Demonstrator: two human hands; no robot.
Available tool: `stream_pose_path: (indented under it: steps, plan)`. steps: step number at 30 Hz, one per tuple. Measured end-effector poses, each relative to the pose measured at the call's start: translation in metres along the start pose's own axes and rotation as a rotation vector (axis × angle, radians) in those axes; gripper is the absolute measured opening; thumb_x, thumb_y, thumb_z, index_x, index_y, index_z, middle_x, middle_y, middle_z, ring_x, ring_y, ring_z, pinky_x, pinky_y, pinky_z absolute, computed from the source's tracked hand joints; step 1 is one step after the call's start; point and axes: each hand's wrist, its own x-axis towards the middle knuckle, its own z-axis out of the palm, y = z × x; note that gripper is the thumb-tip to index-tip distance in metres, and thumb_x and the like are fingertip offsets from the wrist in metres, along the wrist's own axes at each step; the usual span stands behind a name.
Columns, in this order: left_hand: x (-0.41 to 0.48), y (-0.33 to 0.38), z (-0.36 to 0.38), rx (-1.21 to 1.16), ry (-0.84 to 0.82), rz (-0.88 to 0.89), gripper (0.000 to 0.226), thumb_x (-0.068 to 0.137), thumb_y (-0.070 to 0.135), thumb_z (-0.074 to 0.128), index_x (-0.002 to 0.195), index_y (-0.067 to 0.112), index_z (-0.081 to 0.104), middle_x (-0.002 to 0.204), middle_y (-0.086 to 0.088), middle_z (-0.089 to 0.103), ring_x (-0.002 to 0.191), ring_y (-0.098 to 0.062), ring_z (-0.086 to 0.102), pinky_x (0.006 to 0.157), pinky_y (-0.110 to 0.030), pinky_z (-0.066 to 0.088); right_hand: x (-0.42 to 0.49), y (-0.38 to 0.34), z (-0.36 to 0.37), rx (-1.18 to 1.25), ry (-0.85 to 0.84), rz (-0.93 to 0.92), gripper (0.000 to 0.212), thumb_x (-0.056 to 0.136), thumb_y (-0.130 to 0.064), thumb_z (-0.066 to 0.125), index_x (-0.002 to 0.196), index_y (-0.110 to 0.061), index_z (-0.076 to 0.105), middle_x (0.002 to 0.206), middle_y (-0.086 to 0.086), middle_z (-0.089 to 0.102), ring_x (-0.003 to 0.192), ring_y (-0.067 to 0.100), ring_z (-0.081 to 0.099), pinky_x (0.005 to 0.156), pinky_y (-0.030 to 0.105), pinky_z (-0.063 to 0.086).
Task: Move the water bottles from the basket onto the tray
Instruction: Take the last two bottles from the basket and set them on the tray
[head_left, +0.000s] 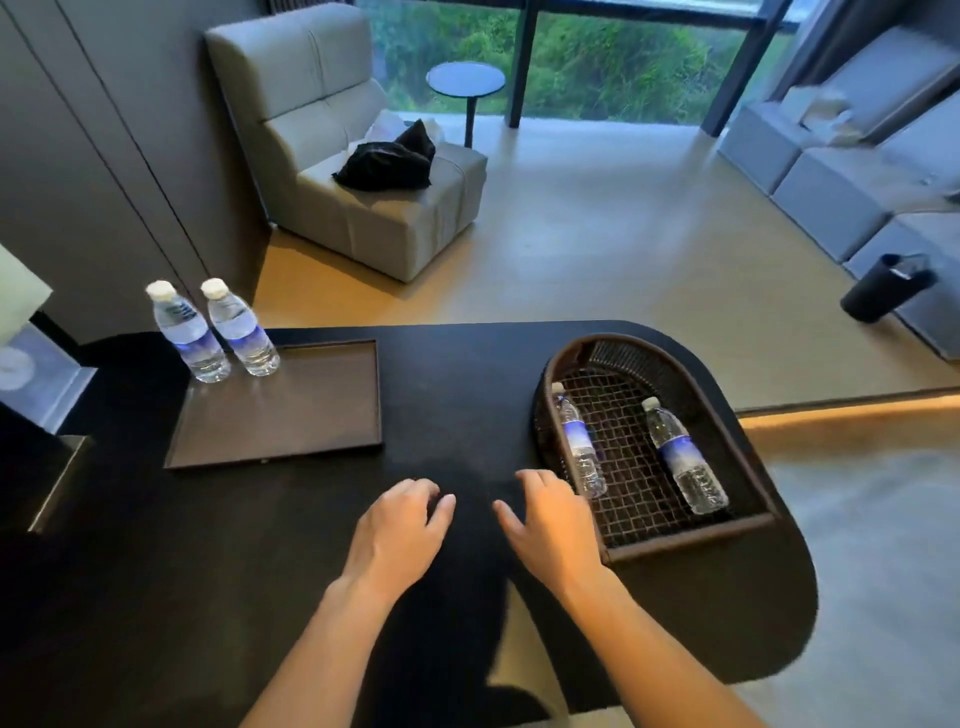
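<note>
A black table (467, 395) with a rounded right end carries everything, and both forearms reach in over its near edge. On its left part lies a flat brown tray (311, 415), rectangular with a low rim; on its right part sits a dark woven basket (571, 364) with a wire-grid floor, curved at the far end and straight at the near one. The left hand (397, 530) hovers palm down over bare table between tray and basket, fingers loosely spread, holding nothing. The right hand (553, 525) is likewise empty and spread, its fingers just beside the basket's near left corner. Two water bottles stand upright side by side at the tray's far left corner, one (188, 332) left of the other (241, 328). Two more lie flat in the basket, apart from each other: the left bottle (579, 441) close to the right hand's fingertips, the right bottle (683, 457) further right
</note>
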Motion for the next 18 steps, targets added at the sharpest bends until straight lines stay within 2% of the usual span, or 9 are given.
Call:
stream_pose_path:
  steps: [6,12,15,18]
  plan:
    - [-0.016,0.100,0.052,0.021,-0.037,0.105,0.027,0.100,0.047,0.056,0.105,0.026,0.071,0.089,0.012,0.064,0.078,-0.006,0.064,0.072,-0.030,0.058,-0.037,0.102,-0.053,0.049,0.051,0.125,0.046,0.095,-0.053,0.058,0.126,-0.019,0.061,0.121,0.002,0.068,0.110,0.023,0.066,0.092,0.044,0.055]
    - [0.005,0.167,0.095,-0.008,-0.097,0.141,0.027,0.101,0.041,0.058,0.115,0.022,0.070,0.099,0.008,0.064,0.078,-0.003,0.060,0.061,-0.015,0.042,-0.035,0.174,-0.082,0.089,0.092,0.194,0.045,0.096,-0.050,0.061,0.126,-0.016,0.061,0.117,0.002,0.069,0.110,0.021,0.066,0.095,0.042,0.056]
    - [0.027,0.188,0.116,-0.071,-0.134,0.118,0.031,0.101,0.039,0.059,0.121,0.017,0.066,0.105,0.004,0.065,0.079,-0.005,0.061,0.061,-0.017,0.045,-0.022,0.199,-0.086,0.097,0.086,0.233,0.041,0.096,-0.048,0.063,0.123,-0.018,0.061,0.112,0.001,0.068,0.105,0.017,0.066,0.093,0.040,0.056]
    - [0.054,0.201,0.134,-0.119,-0.139,0.080,0.025,0.100,0.039,0.060,0.115,0.018,0.062,0.109,0.003,0.066,0.081,-0.006,0.064,0.067,-0.023,0.055,0.000,0.219,-0.084,0.101,0.064,0.280,0.038,0.094,-0.050,0.064,0.118,-0.020,0.061,0.110,0.000,0.067,0.102,0.017,0.067,0.089,0.041,0.058]
